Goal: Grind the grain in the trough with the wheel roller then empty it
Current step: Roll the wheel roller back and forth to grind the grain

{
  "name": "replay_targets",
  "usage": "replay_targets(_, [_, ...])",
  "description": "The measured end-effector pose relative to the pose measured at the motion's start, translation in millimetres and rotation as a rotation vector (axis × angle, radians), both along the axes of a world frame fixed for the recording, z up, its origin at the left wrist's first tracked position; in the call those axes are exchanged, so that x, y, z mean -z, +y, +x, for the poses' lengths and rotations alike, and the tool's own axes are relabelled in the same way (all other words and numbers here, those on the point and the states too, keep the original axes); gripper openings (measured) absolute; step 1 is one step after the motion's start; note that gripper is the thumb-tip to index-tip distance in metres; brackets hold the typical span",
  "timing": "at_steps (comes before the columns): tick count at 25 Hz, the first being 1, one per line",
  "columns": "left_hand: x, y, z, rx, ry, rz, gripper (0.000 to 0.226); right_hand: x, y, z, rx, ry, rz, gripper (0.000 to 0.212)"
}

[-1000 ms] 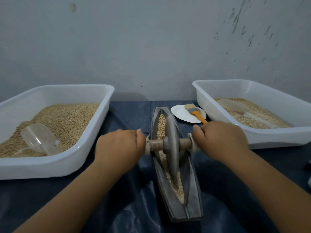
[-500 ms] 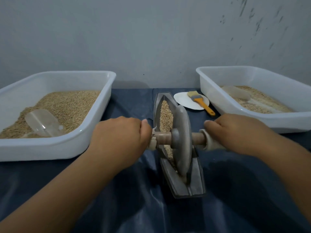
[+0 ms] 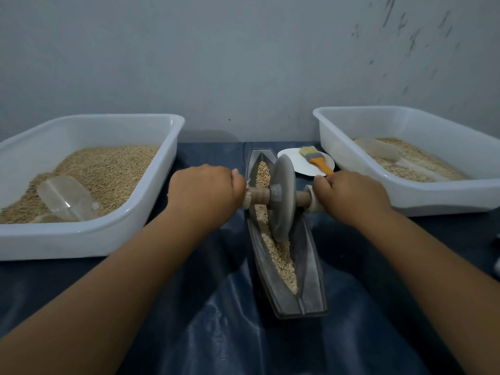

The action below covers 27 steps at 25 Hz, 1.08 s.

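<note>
Right now, left hand (image 3: 205, 192) grips wheel roller (image 3: 281, 197) axle | right hand (image 3: 351, 194) grips opposite end | wheel stands between them in trough (image 3: 311, 266) | grain (image 3: 281, 255) nearer than hands

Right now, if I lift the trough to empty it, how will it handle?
Probably rigid: the trough looks like cast metal, so likely heavy. Its narrow boat shape may tip sideways. Loose grain could spill early, and the wheel roller would roll unless removed.
</note>
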<state>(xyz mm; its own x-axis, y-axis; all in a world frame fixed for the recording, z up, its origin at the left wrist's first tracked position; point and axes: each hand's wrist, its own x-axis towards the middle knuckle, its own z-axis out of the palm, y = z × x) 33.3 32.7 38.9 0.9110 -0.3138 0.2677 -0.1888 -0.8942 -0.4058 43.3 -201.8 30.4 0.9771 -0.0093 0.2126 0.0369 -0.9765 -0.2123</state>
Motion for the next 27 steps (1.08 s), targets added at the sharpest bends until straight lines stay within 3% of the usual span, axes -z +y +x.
replay_targets(2, [-1, 8, -18, 0.072, 0.042, 0.059, 0.016, -8, -7, -23, -0.06, 0.081, -0.084, 0.043])
replay_targets(4, [2, 20, -38, 0.179, 0.047, 0.054, 0.027, -17, -15, -44, -0.119, 0.109, -0.206, 0.041])
replay_targets(5, [3, 23, -45, 0.191, 0.052, 0.007, 0.021, -21, -17, -51, -0.121, 0.106, -0.215, 0.042])
replay_targets(6, [6, 23, -46, 0.178, 0.045, -0.029, 0.018, -22, -16, -52, -0.108, 0.098, -0.2, 0.046])
replay_targets(10, [9, 8, -16, -0.071, -0.041, -0.211, 0.044, -11, -1, -7, -0.01, 0.028, -0.079, 0.052])
replay_targets(13, [7, 4, 30, 0.007, -0.124, 0.031, 0.033, -7, 8, 44, 0.053, -0.134, -0.026, 0.054])
replay_targets(16, [-2, 8, 49, -0.022, -0.072, 0.082, 0.048, -3, 12, 65, 0.058, -0.187, -0.025, 0.049])
replay_targets(20, [8, 10, 14, 0.049, 0.073, -0.001, 0.026, -10, 4, 25, -0.048, -0.042, -0.183, 0.036])
replay_targets(22, [10, 19, -19, 0.129, 0.059, -0.024, 0.023, -13, -5, -11, -0.135, 0.026, -0.254, 0.041])
replay_targets(25, [10, 26, -49, 0.285, 0.053, -0.084, 0.04, -16, -10, -43, -0.142, -0.018, -0.219, 0.051])
replay_targets(27, [16, 21, -40, 0.136, 0.098, -0.053, 0.02, -14, -4, -36, -0.066, -0.104, -0.167, 0.057])
